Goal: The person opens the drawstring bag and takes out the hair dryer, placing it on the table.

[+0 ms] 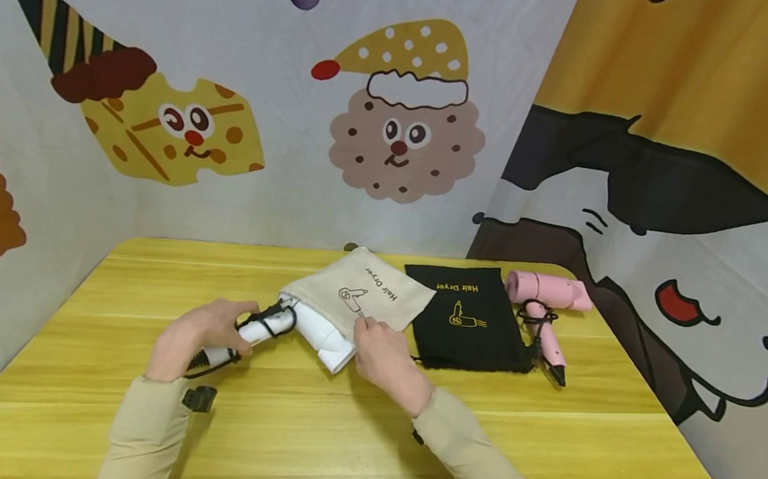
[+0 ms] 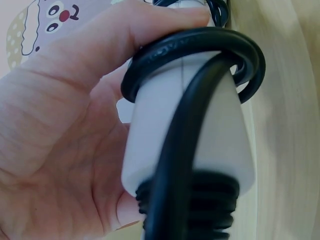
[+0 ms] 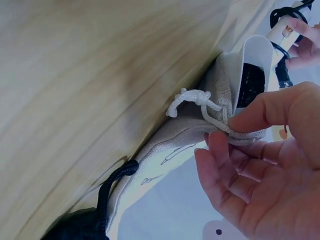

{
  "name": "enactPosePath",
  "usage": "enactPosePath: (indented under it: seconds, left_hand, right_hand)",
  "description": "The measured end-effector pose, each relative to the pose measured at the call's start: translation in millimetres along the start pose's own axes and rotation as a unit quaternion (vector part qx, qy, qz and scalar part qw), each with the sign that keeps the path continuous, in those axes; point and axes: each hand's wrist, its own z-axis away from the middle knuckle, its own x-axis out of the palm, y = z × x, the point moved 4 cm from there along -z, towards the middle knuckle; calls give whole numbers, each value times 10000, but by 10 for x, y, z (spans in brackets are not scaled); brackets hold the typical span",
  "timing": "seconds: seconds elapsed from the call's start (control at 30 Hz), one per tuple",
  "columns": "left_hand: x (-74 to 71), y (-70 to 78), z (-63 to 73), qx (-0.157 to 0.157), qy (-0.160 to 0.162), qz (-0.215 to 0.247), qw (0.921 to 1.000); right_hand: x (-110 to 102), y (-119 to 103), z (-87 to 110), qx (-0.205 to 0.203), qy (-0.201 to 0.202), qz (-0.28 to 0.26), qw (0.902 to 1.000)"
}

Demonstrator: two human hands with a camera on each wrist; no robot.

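A white hair dryer [image 1: 321, 334] lies partly inside a beige drawstring bag [image 1: 380, 281] printed "Hair Dryer". My left hand [image 1: 207, 330] grips the dryer's handle [image 2: 185, 135], which has a black cord [image 2: 192, 110] wound round it. In the right wrist view, my right hand [image 3: 270, 160] pinches the bag's rim near its knotted white drawstring [image 3: 192, 97]. The dryer's wide white nozzle [image 3: 255, 75] sticks out of the bag's mouth beside the right thumb. The rest of its barrel is hidden under the cloth.
A black drawstring bag [image 1: 478, 341], also printed "Hair Dryer", lies right of the beige one, whose corner overlaps it. Beyond it lies a pink hair dryer [image 1: 546, 290] with a black cord. A patterned curtain [image 1: 386, 216] hangs behind the yellow wooden table [image 1: 308, 448].
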Motion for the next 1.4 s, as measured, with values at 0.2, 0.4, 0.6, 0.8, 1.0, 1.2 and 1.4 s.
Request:
enactPosePath:
  seconds: [0.2, 0.4, 0.6, 0.8, 1.0, 1.2, 1.4]
  left_hand:
    - [-7, -13, -3, 26, -20, -4, 10000]
    - [-1, -31, 17, 129, -87, 182, 9997]
    - [12, -39, 12, 207, -122, 310, 9992]
    - [2, -31, 12, 172, -127, 326, 9992]
    - [-11, -24, 17, 252, -137, 254, 9993]
    - [-9, -20, 34, 399, -223, 413, 9981]
    - [-1, -5, 76, 445, -377, 470, 9972]
  right_hand:
    - [-10, 37, -15, -210, -62, -30, 9998]
    - [29, 160, -37, -321, -267, -3, 9991]
    - [-5, 309, -49, -507, -338, -220, 9979]
    - [39, 427, -113, -276, -478, -975, 9937]
    - [227, 432, -150, -7, -1035, -1105, 9885]
    - [305, 432, -194, 166, -1185, -712, 9903]
    - [335, 481, -262, 298, -1374, -443, 9891]
